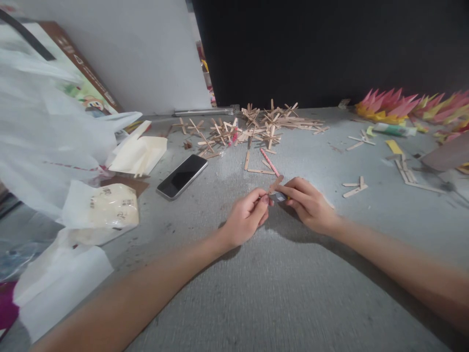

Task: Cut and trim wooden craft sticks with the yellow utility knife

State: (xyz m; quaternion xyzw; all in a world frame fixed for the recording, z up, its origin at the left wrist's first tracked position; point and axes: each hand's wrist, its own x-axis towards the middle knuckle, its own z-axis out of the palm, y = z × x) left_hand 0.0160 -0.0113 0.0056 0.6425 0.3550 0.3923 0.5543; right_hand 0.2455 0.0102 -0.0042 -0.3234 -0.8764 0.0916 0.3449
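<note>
My left hand (249,215) is closed in a pinch around a small wooden craft stick (276,184), whose end sticks up between the two hands. Opposite it, my right hand (308,203) is closed on a small tool with a flat grey end (280,196) and a bit of yellow beside the fingers. Most of that tool is hidden in the hand. The fingertips of both hands nearly meet. Just beyond them lie a pink striped pen-like stick (269,162) and flat wooden sticks (261,171) set at an angle.
Star-shaped bundles of craft sticks (256,127) spread along the back. A phone (182,177) lies at left, near a wrapped pack (117,205) and plastic bags (47,132). At right are joined sticks (355,187), a glue tube (394,129) and pink-yellow paper spikes (388,105).
</note>
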